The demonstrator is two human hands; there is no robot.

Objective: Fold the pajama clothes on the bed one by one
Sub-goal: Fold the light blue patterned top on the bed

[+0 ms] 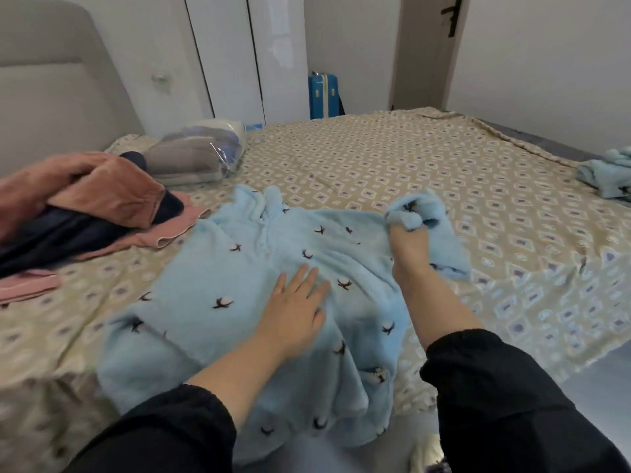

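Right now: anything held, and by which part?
Right hand grips the blue pajama top by its sleeve end; left hand only presses flat on it.

Head camera looks forward-down, close above the bed point(375, 158).

Your left hand point(293, 312) lies flat, palm down, fingers spread. Ahead and to its right, your right hand point(408, 242) curls its fingers round a fold of the blue pajama top point(222, 278).
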